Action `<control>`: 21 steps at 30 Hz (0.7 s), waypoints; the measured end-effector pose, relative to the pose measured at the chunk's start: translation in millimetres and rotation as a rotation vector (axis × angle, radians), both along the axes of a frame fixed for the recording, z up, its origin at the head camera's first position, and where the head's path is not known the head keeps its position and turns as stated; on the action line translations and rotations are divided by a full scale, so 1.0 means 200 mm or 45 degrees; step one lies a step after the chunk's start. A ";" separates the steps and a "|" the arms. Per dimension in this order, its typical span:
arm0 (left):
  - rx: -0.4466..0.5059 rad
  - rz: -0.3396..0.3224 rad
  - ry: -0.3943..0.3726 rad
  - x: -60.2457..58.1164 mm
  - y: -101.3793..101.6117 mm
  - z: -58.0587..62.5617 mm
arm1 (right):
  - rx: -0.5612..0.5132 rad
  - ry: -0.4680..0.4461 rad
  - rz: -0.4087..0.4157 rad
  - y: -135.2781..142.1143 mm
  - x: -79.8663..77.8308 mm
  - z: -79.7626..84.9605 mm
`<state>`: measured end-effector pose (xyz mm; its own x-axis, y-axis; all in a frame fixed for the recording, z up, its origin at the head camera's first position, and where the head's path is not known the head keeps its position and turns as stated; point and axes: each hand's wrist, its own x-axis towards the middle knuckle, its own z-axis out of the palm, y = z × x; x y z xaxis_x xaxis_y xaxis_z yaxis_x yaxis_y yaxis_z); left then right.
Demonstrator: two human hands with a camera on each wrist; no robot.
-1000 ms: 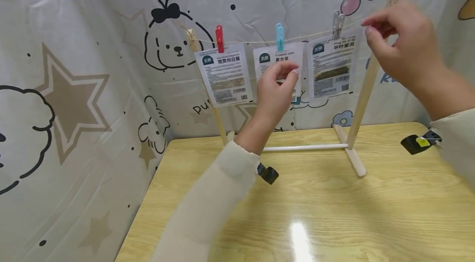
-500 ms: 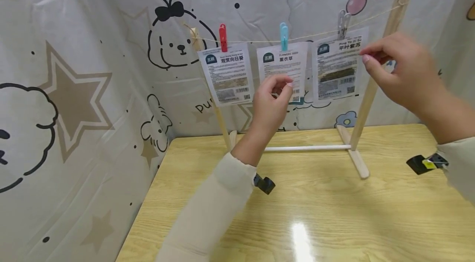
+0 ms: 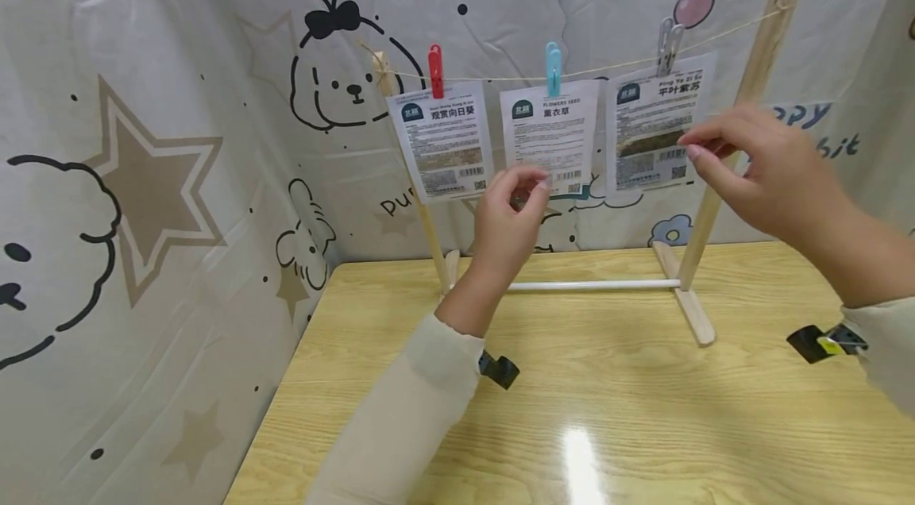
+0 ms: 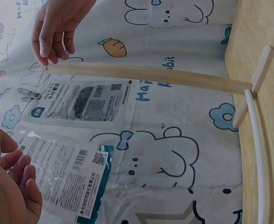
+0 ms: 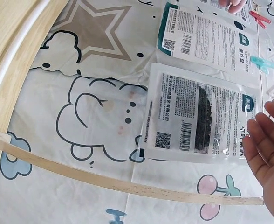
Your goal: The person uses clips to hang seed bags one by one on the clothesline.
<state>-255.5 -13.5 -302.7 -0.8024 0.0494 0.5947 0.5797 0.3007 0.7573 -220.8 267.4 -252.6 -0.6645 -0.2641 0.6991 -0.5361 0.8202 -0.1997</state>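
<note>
Three seed packets hang from a thin string: a left packet under a red clothespin, a middle packet under a light blue clothespin, and a right packet under a grey clothespin. My left hand is in front of the middle packet's lower left corner, fingers loosely bent, holding nothing. Beside the right packet, my right hand is raised with its fingertips overlapping the packet's edge in the head view. The right wrist view shows that hand's relaxed fingers with nothing between them.
The string runs between the wooden posts of a stand, its right post the nearer to my right hand. A white rod joins the stand's feet on the wood-grain table. A cartoon-printed cloth hangs behind.
My right hand has come down from the string by the grey clothespin to beside the right packet. My left hand has lowered slightly. The packets still hang from their clothespins.
</note>
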 end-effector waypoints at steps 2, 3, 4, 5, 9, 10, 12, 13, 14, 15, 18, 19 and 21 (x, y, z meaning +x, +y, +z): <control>-0.032 0.013 0.010 0.00 -0.01 -0.02 | 0.016 -0.009 0.006 0.00 0.00 -0.02; -0.046 0.016 0.013 0.00 -0.02 -0.02 | 0.022 -0.014 0.014 -0.01 0.01 -0.02; -0.062 0.021 0.018 0.00 -0.03 -0.03 | 0.025 -0.019 0.029 -0.01 0.01 -0.03; -0.081 0.028 0.027 0.00 -0.04 -0.04 | 0.032 -0.021 0.037 -0.01 0.01 -0.04; -0.126 0.062 0.036 0.00 -0.07 -0.07 | 0.060 -0.022 0.074 -0.02 0.01 -0.07; -0.138 0.070 0.036 0.00 -0.08 -0.07 | 0.060 -0.028 0.078 -0.03 0.01 -0.07; -0.154 0.086 0.029 0.00 -0.09 -0.08 | 0.078 -0.028 0.072 -0.04 0.02 -0.08; -0.161 0.088 0.027 0.00 -0.10 -0.08 | 0.088 -0.024 0.071 -0.04 0.02 -0.09; -0.176 0.091 0.027 0.00 -0.10 -0.09 | 0.090 -0.029 0.075 -0.04 0.02 -0.09; -0.186 0.093 0.027 0.00 -0.11 -0.09 | 0.095 -0.032 0.074 -0.05 0.02 -0.10; -0.215 0.099 0.025 0.01 -0.12 -0.11 | 0.099 -0.028 0.087 -0.05 0.02 -0.12; -0.225 0.098 0.026 0.01 -0.13 -0.11 | 0.094 -0.033 0.093 -0.05 0.02 -0.12; -0.234 0.096 0.025 0.01 -0.14 -0.12 | 0.098 -0.031 0.094 -0.05 0.02 -0.14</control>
<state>-253.2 -40.7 -326.9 -0.7962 0.0990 0.5969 0.5647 0.4758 0.6743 -216.4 256.5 -280.9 -0.6581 -0.3650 0.6585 -0.5911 0.7922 -0.1516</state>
